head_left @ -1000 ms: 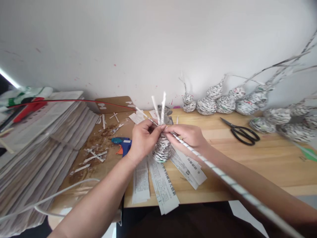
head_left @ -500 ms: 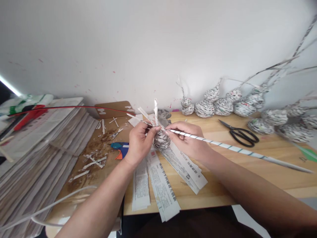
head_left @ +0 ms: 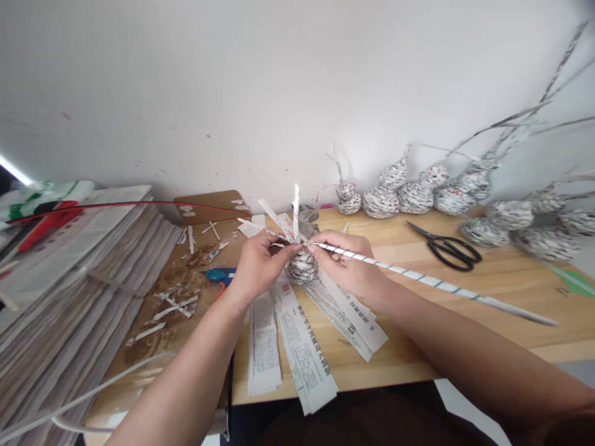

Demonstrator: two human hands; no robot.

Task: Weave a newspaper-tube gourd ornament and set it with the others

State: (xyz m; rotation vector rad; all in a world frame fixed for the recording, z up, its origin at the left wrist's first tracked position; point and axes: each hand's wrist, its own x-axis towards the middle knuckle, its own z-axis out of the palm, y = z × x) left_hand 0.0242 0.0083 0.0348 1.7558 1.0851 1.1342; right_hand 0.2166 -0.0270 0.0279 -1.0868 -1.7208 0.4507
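A small round woven newspaper gourd (head_left: 302, 266) stands between my hands, with several rolled paper stakes (head_left: 296, 210) sticking up from its top. My left hand (head_left: 260, 263) is closed at the gourd's upper left edge, thumb and fingers pinching the weave. In my right hand (head_left: 351, 263) the thin end of a long rolled paper tube (head_left: 418, 275), white with a dark spiral line, is pinched between thumb and fingers. The tube slants down to the right over my forearm. Newspaper strips (head_left: 302, 347) fan out on the table beneath the gourd.
Black-handled scissors (head_left: 446, 246) lie at the right. Several finished woven gourds (head_left: 381, 201) line the wall. A blue glue gun (head_left: 220, 274) is left of my left hand, near paper scraps (head_left: 179, 305). A tall newspaper stack (head_left: 111, 266) fills the left side.
The view has shifted slightly. The long paper tube has moved inward, its far end now further left. Both hands keep pinching at the gourd's top.
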